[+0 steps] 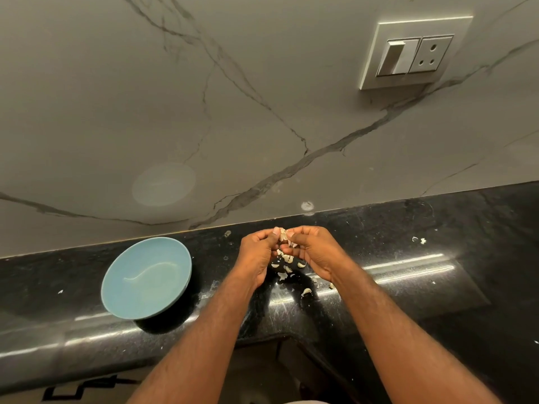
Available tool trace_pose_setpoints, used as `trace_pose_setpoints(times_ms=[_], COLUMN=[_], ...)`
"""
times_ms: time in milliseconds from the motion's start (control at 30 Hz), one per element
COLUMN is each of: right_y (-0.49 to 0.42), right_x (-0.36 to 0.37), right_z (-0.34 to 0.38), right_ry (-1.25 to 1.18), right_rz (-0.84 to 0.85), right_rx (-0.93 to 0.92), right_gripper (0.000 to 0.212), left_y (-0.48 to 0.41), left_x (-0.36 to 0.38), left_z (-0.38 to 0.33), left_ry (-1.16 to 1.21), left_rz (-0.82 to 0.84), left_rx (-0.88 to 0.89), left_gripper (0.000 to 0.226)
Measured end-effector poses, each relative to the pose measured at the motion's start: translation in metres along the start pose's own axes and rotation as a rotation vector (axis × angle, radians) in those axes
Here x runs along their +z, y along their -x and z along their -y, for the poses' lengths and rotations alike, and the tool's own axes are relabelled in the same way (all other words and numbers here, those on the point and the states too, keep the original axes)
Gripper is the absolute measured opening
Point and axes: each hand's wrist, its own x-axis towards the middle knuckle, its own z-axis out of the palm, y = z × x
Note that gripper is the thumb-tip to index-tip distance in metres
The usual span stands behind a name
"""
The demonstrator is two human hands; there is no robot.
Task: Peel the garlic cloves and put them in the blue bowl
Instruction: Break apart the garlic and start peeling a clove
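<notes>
1. Pinched one garlic clove between left hand and right hand, close together above black counter.
2. Had loose cloves and skins scattered underneath.
3. Had blue bowl standing upright left of both hands, apart.

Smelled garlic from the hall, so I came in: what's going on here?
A person at a black counter holds garlic between both hands, the left hand and right hand pinching it at the fingertips above the counter, apparently peeling it. Under the hands, cloves and bits of skin lie on the counter. The blue bowl sits to the left, and no cloves show in it yet.
</notes>
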Motion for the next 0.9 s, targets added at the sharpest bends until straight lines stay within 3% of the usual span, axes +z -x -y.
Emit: trace_pose_setpoints(times_ms=[200,333,633,900], right_y=[-0.0016,-0.0011,0.0003,-0.001], right_x=[0.0019,0.0029,-0.0015,0.0016], right_z=[-0.004,-0.0032,0.0001,0.0006], right_ry=[0.243,0.35,0.068,0.029], right_rz=[-0.052,-0.081,-0.057,-0.044], right_rx=[-0.118,-0.148,-0.008,-0.004], right_gripper=[0.017,0.013,0.007,0.016], left_y=[0.0006,-0.001,-0.002,-0.0021], left_x=[-0.0004,-0.0023,-0.0004,-0.0016], left_z=[-0.0048,-0.0066,-0.0073,-0.0037], left_ry=[-0.002,-0.14,-0.314,-0.283], left_rz=[0.092,0.031,0.084,-0.021], left_rx=[-0.013,0.082,0.231,0.211], left_gripper=[0.015,0.011,0.013,0.018])
